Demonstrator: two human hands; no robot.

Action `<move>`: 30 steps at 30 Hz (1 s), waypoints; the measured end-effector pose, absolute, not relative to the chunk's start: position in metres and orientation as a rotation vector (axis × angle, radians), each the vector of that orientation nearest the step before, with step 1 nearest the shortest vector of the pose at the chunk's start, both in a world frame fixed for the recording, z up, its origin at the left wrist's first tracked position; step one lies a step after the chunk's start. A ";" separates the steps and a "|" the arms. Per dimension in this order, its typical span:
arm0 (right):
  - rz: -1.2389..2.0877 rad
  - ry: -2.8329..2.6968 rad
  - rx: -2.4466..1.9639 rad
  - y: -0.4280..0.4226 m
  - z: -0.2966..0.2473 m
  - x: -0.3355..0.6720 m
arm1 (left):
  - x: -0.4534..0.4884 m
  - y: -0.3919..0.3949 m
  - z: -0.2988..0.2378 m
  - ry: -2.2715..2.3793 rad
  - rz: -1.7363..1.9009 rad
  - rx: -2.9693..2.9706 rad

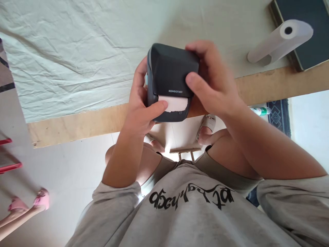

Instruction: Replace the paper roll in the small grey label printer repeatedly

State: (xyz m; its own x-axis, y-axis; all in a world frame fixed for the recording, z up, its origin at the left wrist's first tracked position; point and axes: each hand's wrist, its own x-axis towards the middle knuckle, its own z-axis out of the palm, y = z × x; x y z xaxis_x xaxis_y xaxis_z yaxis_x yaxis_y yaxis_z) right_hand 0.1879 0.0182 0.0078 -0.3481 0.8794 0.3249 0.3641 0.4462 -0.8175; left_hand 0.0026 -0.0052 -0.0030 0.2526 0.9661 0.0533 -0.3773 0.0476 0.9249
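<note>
A dark grey label printer [169, 77] is held above the table's front edge, with a torn strip of white paper [174, 103] sticking out of its slot. My left hand [140, 106] wraps round the printer's left side, its thumb pressing the paper's left end. From the right, my right hand [212, 80] grips the printer, fingers curled over the top and thumb on the lid's front.
A table with a pale wrinkled cloth [77, 58] and a bare wooden edge [77, 125] runs across. At the top right a white paper roll [280, 39] lies against a dark box [305, 31]. Another person's feet in pink shoes [41, 199] stand at the lower left. A bottle [260, 110] lies on the floor.
</note>
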 end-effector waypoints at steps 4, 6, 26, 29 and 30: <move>1.035 -1.899 -0.995 0.018 0.008 0.185 | 0.006 -0.008 0.001 0.802 1.207 1.001; 1.086 -1.896 -0.996 0.018 0.009 0.185 | 0.007 -0.010 0.005 0.881 1.177 0.975; 0.719 -2.070 -0.899 0.016 0.013 0.188 | 0.018 -0.010 0.013 0.835 1.219 0.713; 0.711 -2.143 -0.876 0.017 0.013 0.188 | 0.019 -0.012 0.018 0.846 1.230 0.686; 0.708 -2.159 -0.862 0.017 0.013 0.188 | 0.019 -0.012 0.019 0.845 1.240 0.683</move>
